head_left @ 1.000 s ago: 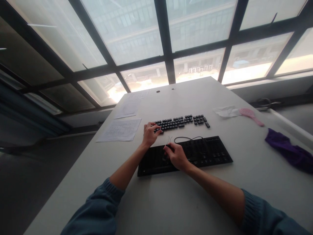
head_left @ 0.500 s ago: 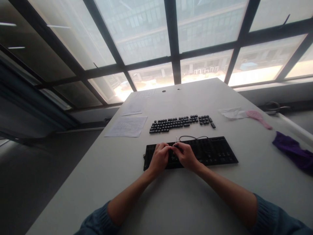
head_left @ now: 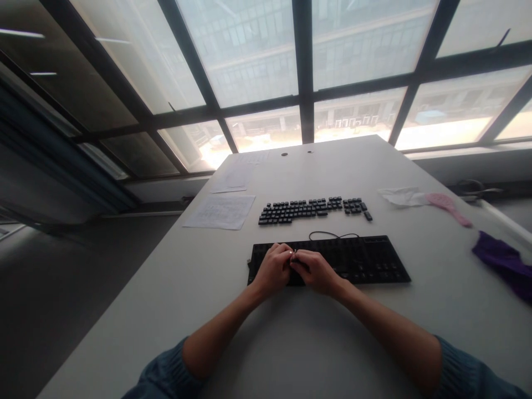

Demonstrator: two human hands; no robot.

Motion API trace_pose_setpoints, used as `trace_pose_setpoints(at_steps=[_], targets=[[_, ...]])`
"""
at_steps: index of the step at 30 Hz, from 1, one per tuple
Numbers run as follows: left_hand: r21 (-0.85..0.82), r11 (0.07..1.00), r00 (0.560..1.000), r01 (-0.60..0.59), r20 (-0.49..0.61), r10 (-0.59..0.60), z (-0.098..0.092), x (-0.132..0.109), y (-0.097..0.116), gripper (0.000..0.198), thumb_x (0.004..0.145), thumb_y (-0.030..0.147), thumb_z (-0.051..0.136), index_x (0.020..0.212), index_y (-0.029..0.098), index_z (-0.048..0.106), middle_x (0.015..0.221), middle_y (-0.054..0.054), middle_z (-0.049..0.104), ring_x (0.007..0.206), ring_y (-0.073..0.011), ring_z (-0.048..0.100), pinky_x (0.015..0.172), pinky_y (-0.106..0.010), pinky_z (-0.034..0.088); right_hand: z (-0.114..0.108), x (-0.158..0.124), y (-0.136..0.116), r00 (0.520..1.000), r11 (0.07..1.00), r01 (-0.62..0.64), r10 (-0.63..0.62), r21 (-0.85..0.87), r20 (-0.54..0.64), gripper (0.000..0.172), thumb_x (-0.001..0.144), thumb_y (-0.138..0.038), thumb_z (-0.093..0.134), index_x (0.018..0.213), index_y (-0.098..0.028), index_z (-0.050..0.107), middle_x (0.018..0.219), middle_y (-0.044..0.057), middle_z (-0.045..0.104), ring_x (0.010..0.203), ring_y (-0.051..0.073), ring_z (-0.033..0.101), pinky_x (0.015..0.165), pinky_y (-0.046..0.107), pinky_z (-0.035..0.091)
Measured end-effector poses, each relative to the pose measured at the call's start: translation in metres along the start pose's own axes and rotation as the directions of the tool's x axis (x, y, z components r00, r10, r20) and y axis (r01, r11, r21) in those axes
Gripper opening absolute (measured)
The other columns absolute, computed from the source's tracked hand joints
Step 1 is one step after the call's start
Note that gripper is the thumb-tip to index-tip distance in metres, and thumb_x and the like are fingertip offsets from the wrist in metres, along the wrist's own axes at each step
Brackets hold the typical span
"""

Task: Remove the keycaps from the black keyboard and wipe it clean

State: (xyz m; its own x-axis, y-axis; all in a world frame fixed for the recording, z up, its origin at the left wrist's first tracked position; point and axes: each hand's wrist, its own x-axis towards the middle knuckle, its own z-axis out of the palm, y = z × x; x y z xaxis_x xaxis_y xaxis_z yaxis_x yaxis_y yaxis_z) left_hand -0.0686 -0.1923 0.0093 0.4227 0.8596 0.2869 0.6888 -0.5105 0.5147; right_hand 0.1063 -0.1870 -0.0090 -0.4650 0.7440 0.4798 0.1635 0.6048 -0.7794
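Note:
A black keyboard point(head_left: 366, 257) lies flat on the white table, its left half largely stripped of keycaps or hidden by my hands. My left hand point(head_left: 274, 270) is over its left part, fingers curled and pinched on something small I cannot make out. Against it, fingertips meeting, my right hand point(head_left: 318, 270) is closed in a pinch on a small thin wire tool, mostly hidden by the fingers. Beyond the keyboard, loose black keycaps point(head_left: 305, 209) are laid out in rows.
The keyboard's cable point(head_left: 324, 233) loops behind it. Printed sheets of paper point(head_left: 220, 212) lie to the left on the white table point(head_left: 199, 310). At the right are a white tissue point(head_left: 401, 196), a pink hairbrush point(head_left: 448, 207) and a purple cloth point(head_left: 504, 263). Large windows stand beyond the table.
The thin wire prongs that stuck up above my right fingers no longer show there. My right fingers have turned inward over the left fingertips. The whole view has shifted slightly.

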Motion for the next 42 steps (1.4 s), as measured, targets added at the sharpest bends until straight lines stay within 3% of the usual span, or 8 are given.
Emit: trace_pose_setpoints(at_steps=[4,7,15,21,29,34,42], targets=[[0.017,0.999,0.989,-0.050,0.143,0.047,-0.007,0.000,0.004,0.019,0.075,0.013,0.064,0.092,0.020,0.064,0.095,-0.005,0.062,0.091,-0.0226,0.053,0.085,-0.037,0.046,0.000,-0.002,0.005,0.993,0.997,-0.070,0.071,0.016,-0.098,0.017,0.093,-0.020,0.056,0.076,-0.018,0.059,0.076,0.004,0.064,0.070,0.017,0.059,0.068,0.028,0.043],[0.008,0.999,0.987,-0.036,0.160,0.034,-0.005,-0.001,0.002,0.014,0.079,0.023,0.069,0.092,0.020,0.065,0.093,-0.005,0.062,0.090,-0.0222,0.053,0.084,-0.036,0.046,0.000,-0.001,0.008,0.984,0.992,-0.113,0.119,0.058,-0.131,0.016,0.092,-0.021,0.058,0.077,-0.018,0.062,0.075,0.004,0.066,0.069,0.017,0.060,0.068,0.028,0.044],[-0.065,0.997,0.993,-0.050,0.101,0.056,0.003,-0.001,-0.011,0.011,0.084,0.031,0.072,0.089,0.021,0.069,0.086,-0.004,0.065,0.086,-0.0203,0.056,0.081,-0.035,0.047,-0.003,0.002,0.008,0.970,0.972,-0.159,0.186,0.170,-0.155,0.017,0.090,-0.026,0.060,0.078,-0.017,0.067,0.072,0.003,0.068,0.069,0.018,0.063,0.066,0.028,0.047],[-0.210,0.978,0.999,-0.004,0.034,0.011,0.004,-0.002,-0.006,0.012,0.089,0.027,0.064,0.099,0.021,0.067,0.099,-0.006,0.064,0.091,-0.0194,0.061,0.083,-0.034,0.051,-0.004,0.005,0.011,0.912,0.913,-0.229,0.322,0.337,-0.253,0.022,0.092,-0.033,0.056,0.082,-0.016,0.067,0.064,0.001,0.062,0.056,0.014,0.054,0.055,0.025,0.043],[-0.185,0.983,1.000,-0.002,0.009,0.004,0.009,-0.004,-0.011,0.008,0.089,0.021,0.064,0.097,0.020,0.063,0.099,-0.004,0.063,0.096,-0.0193,0.060,0.087,-0.033,0.050,-0.002,0.005,0.005,0.966,0.981,-0.138,0.163,0.135,-0.202,0.018,0.091,-0.029,0.058,0.080,-0.017,0.065,0.075,0.003,0.066,0.072,0.017,0.061,0.070,0.027,0.046],[-0.149,0.988,0.999,0.044,0.007,-0.044,0.010,-0.005,-0.014,0.026,0.085,0.022,0.069,0.109,0.021,0.058,0.097,-0.003,0.063,0.088,-0.0183,0.060,0.079,-0.032,0.051,-0.001,0.006,0.008,0.908,0.947,-0.251,0.303,0.201,-0.291,0.025,0.094,-0.034,0.054,0.078,-0.016,0.064,0.070,0.002,0.065,0.065,0.016,0.060,0.064,0.026,0.045],[0.026,0.991,0.991,-0.134,-0.024,0.134,0.007,-0.003,-0.005,0.019,0.093,0.018,0.057,0.110,0.023,0.065,0.105,-0.007,0.064,0.097,-0.0215,0.059,0.089,-0.038,0.051,-0.002,0.009,0.012,0.863,0.908,-0.309,0.392,0.282,-0.318,0.026,0.091,-0.037,0.058,0.076,-0.017,0.064,0.066,0.002,0.065,0.061,0.015,0.059,0.059,0.025,0.045]])
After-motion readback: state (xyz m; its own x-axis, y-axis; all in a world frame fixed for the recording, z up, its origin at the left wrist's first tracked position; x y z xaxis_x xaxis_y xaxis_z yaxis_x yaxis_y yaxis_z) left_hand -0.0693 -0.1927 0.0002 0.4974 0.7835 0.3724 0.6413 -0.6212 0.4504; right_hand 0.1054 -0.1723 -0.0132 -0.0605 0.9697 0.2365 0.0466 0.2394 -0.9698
